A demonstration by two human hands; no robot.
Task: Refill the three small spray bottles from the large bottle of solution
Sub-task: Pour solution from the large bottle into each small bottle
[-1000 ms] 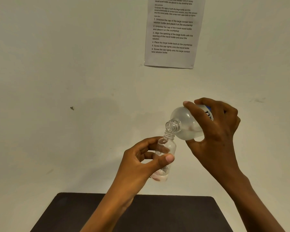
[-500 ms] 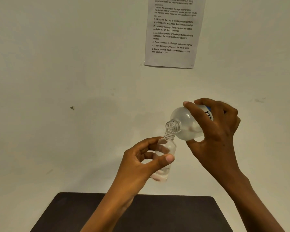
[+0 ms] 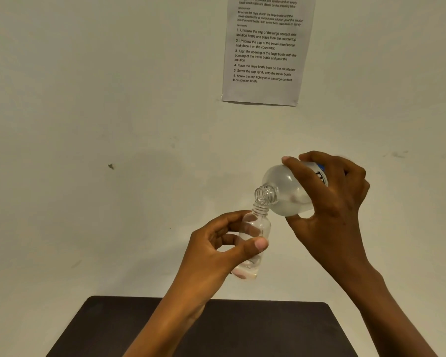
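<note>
A pale wall [image 3: 88, 99] fills most of the view. Below it lies a dark table [image 3: 242, 331], of which only the far edge and rounded corners show; the rest runs off the bottom of the frame and is partly covered by both forearms. A printed sheet of paper [image 3: 264, 92] hangs on the wall at upper right, its top cut off by the frame edge.

The right hand [image 3: 330, 202] is held in the air above the table and grips the large bottle [image 3: 286, 191], with the thumb lying across its shoulder and the fingers curled over the top. This hand hides the rear half of the bottle, so only a sliver of blue label with a few dark letters shows. The bottle is tipped with its open threaded mouth pointing down and to the left.

The left hand [image 3: 216, 248] holds the small bottle [image 3: 255, 228] nearly upright, the thumb across the front and the fingers curled behind, seen blurred through the clear plastic. Its uncapped neck sits right under the large bottle's mouth; whether the two rims touch cannot be told. No stream can be made out, and the liquid level inside is hard to read.

A small dark mark [image 3: 110, 166] sits on the wall at left.
</note>
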